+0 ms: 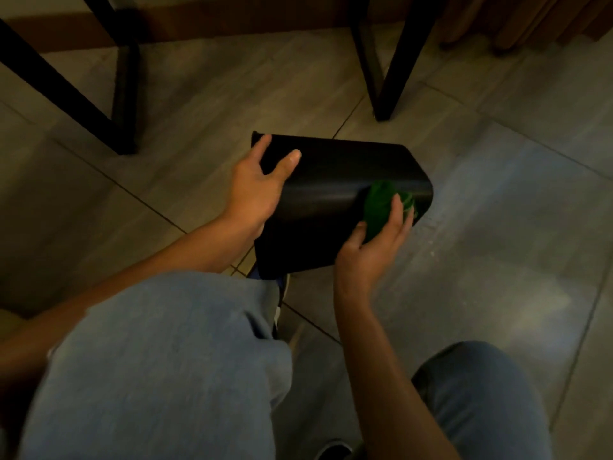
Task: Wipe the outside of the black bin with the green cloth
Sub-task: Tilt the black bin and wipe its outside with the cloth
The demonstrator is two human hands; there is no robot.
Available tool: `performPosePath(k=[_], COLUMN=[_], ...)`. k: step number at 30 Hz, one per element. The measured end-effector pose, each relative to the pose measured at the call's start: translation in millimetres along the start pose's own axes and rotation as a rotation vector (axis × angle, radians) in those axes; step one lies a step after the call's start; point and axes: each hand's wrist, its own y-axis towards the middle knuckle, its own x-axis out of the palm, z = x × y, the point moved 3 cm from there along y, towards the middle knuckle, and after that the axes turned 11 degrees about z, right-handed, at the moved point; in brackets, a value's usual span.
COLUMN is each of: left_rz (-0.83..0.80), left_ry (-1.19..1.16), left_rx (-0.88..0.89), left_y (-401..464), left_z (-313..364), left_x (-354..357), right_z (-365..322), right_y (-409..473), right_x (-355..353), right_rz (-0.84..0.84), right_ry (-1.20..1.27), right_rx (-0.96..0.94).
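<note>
The black bin (pixel 328 180) lies tilted on its side above the floor, in front of my knees. My left hand (pixel 257 184) grips its left end, thumb on the top face and fingers curled round the rim. My right hand (pixel 371 250) holds the bunched green cloth (pixel 379 207) and presses it against the bin's right side, near the rounded corner. The bin's opening is hidden from view.
Grey floor tiles (pixel 497 210) spread all around. Black table legs (pixel 384 71) stand behind the bin, and more black legs (pixel 122 94) rise at the left. My knees in blue jeans (pixel 159 360) fill the lower view. A shoe (pixel 282 293) shows under the bin.
</note>
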Motion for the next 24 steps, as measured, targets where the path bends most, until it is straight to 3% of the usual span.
performPosePath(k=[9,13,19,24], left_rz=[-0.059,-0.119,-0.114,-0.091], left_ry=[0.013,0.021,0.028,0.035], left_rx=[0.079,0.156,0.155,0.131], left_y=[-1.9,1.8,2.0,-0.2], left_z=[3.7,11.3,13.3,10.5], left_x=[2.4,7.0,5.3,3.0], right_z=[-26.3,-25.3,11.1,30.9], right_y=[-57.6,-27.7,55.5,66.8], right_x=[-7.4,-25.8,-56.7,-46.4], right_rz=[-0.247,-0.180,0.121,0.039], right_ry=[0.021,0.087,0.080,-0.112], right_rx=[-0.249,-0.079,0.139,0.178])
